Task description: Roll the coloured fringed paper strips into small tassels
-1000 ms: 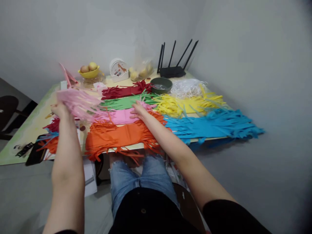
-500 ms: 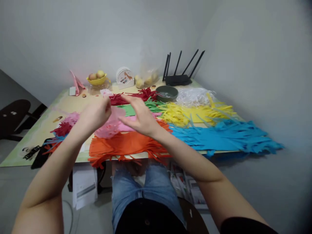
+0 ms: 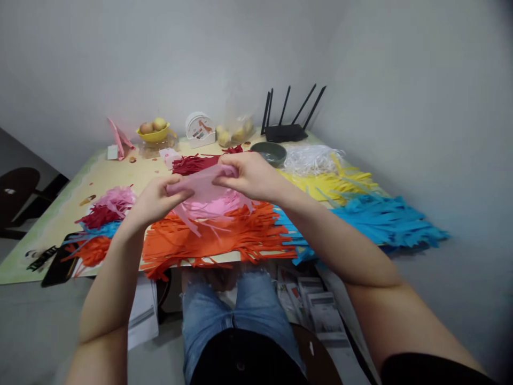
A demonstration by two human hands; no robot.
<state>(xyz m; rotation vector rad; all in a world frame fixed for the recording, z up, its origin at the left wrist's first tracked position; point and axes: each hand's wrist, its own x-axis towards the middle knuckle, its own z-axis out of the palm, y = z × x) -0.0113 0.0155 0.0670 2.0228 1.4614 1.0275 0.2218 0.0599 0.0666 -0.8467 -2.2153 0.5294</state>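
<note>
My left hand (image 3: 154,199) and my right hand (image 3: 248,174) both grip a pink fringed paper strip (image 3: 202,188), held folded above the table with its cut fringe hanging down. Beneath it lies an orange fringed strip (image 3: 208,238) along the front edge of the table (image 3: 102,176). Dark red fringed paper (image 3: 191,163) shows behind my hands. Yellow (image 3: 328,184) and blue (image 3: 377,219) fringed strips lie to the right.
Bunched pink, red, blue and orange fringe (image 3: 98,219) sits at the left by a black phone (image 3: 58,267). At the back stand a yellow fruit bowl (image 3: 152,132), a router (image 3: 286,131), a green bowl (image 3: 269,152) and white shredded paper (image 3: 312,158).
My left hand came in from the far left, where it left a pink bundle. Both hands have closed on the pink strip and lifted it off the table.
</note>
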